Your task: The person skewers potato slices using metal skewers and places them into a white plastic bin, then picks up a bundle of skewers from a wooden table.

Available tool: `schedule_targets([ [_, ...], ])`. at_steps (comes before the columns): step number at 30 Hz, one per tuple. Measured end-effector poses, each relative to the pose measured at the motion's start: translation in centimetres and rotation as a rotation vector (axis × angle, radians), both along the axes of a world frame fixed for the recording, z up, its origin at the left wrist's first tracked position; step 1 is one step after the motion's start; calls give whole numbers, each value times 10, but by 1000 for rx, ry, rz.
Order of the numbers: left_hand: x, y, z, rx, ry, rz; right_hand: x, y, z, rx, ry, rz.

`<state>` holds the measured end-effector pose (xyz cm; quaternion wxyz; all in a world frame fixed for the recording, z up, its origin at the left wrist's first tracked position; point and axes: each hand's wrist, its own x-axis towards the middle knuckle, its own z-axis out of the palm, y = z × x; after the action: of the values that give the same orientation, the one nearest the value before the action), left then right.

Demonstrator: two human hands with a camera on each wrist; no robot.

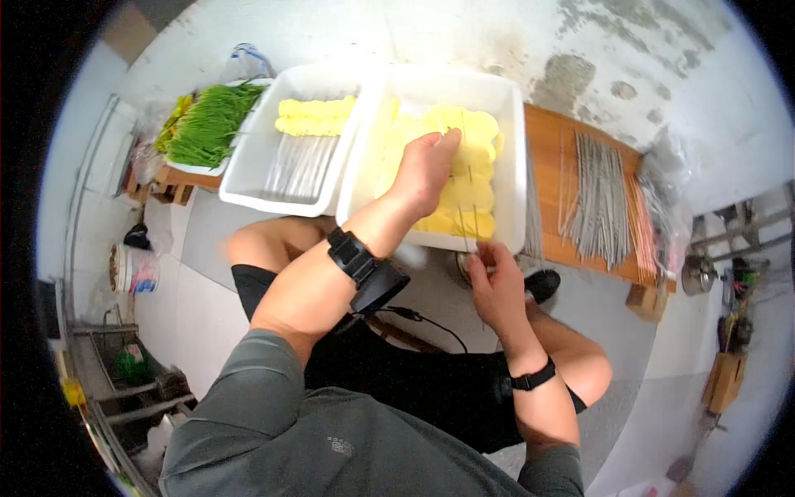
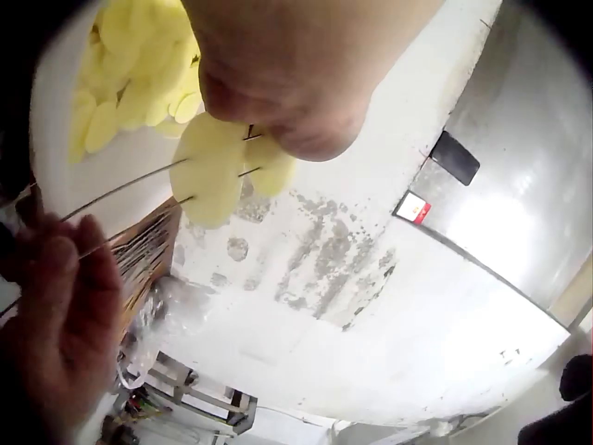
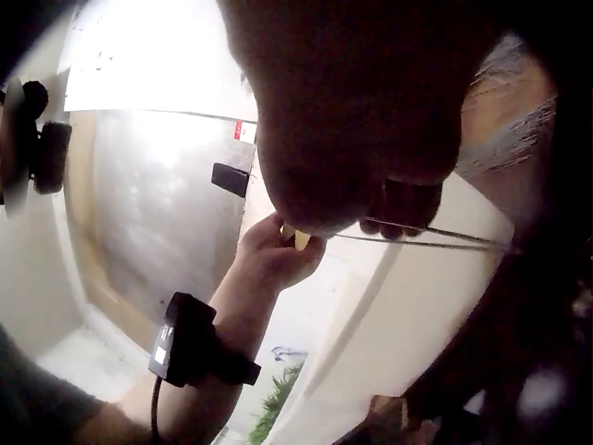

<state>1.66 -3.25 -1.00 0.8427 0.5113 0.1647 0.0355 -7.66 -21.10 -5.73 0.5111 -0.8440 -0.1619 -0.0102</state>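
My left hand point(image 1: 426, 170) is over the right-hand white tub point(image 1: 515, 166), pinching pale yellow potato slices point(image 2: 206, 176) between thumb and fingers. Two thin metal skewers point(image 2: 130, 186) run through these slices. Nearer my body, just past the tub's front edge, my right hand point(image 1: 499, 286) grips the skewers toward their other end. Many loose round slices point(image 1: 472, 195) lie in the tub below. In the right wrist view the right hand is dark, with both skewers passing by its fingers, and a bit of yellow slice shows in the left hand.
A second white tub point(image 1: 236, 184), on the left, holds skewered yellow slices point(image 1: 315, 116). Beyond it, green vegetables point(image 1: 211, 124) lie on a white tray. On the wooden board point(image 1: 546, 166) at right lie bundles of metal skewers point(image 1: 598, 195), beside a clear plastic bag point(image 1: 662, 190).
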Motion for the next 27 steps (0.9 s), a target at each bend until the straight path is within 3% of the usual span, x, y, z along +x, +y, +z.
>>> schedule_targets([
  [1,2,5,3,14,7,34,-3,1,2,11,-9,21],
  [3,-1,11,2,-14,12,59,-10,0,7,120,421,57],
  [7,-29,2,-5,142,90,-12,-7,4,0,213,395,58],
  [9,-46,5,-23,361,8,-216,-5,11,5,374,468,58],
  [14,-53,30,8,239,11,-131,-5,30,13,358,557,184],
  [20,-12,186,66,509,23,61,4,38,10,339,576,175],
  [22,5,240,62,593,29,41,10,46,16,199,555,105],
  [26,37,297,23,717,108,33,16,47,7,283,607,98],
  [27,45,302,10,778,207,-57,16,50,7,279,608,107],
])
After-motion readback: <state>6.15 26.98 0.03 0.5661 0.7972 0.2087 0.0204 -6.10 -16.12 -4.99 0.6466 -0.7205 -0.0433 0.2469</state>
